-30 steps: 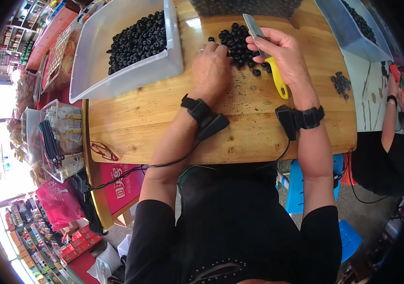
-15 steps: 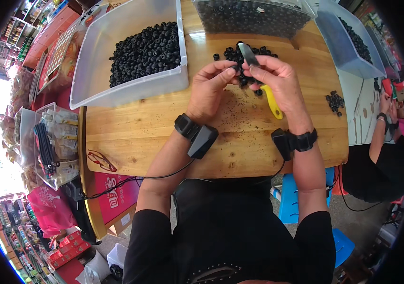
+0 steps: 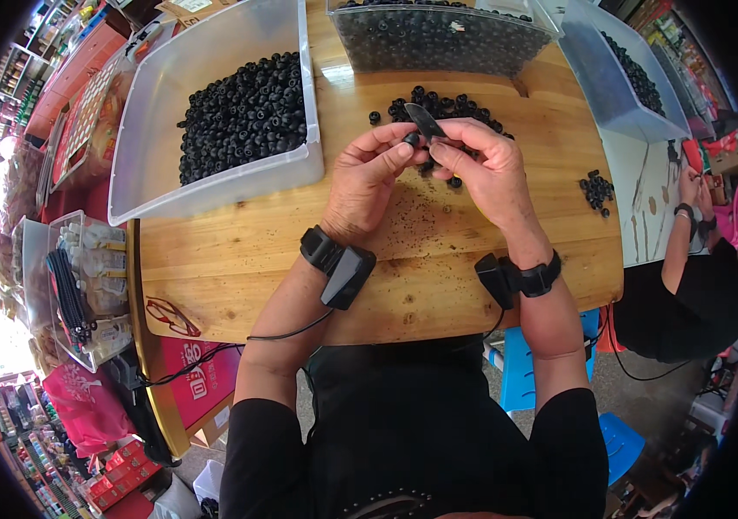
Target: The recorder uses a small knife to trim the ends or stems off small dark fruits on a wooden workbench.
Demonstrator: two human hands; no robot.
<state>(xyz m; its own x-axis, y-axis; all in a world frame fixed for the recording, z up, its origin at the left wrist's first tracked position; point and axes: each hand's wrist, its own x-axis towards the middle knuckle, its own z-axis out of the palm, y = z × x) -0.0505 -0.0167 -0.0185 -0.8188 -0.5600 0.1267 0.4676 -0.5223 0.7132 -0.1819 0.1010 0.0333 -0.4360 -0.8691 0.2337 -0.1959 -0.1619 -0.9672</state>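
Between the thumb and fingers of my left hand (image 3: 367, 177) is a small round black piece (image 3: 410, 138), seemingly hollow like its neighbours; its exact kind is unclear. My right hand (image 3: 490, 169) grips a knife (image 3: 423, 119) low on its dark blade, which points up and left beside the piece. The knife's handle is hidden behind that hand. Just beyond my fingers lies a loose heap of similar black pieces (image 3: 477, 110) on the wooden table (image 3: 317, 290). Dark crumbs are scattered below my hands.
A translucent bin (image 3: 213, 195) of black pieces stands at left, a clear tub (image 3: 442, 43) at the back, another bin (image 3: 641, 123) at right. A small pile (image 3: 596, 192) sits toward the right edge, red glasses (image 3: 172, 317) at front left. Another person's arm (image 3: 678, 246) is at far right.
The blade has tilted further left toward the piece in my left hand. The yellow handle, visible before, is now out of sight. The whole view has shifted slightly.
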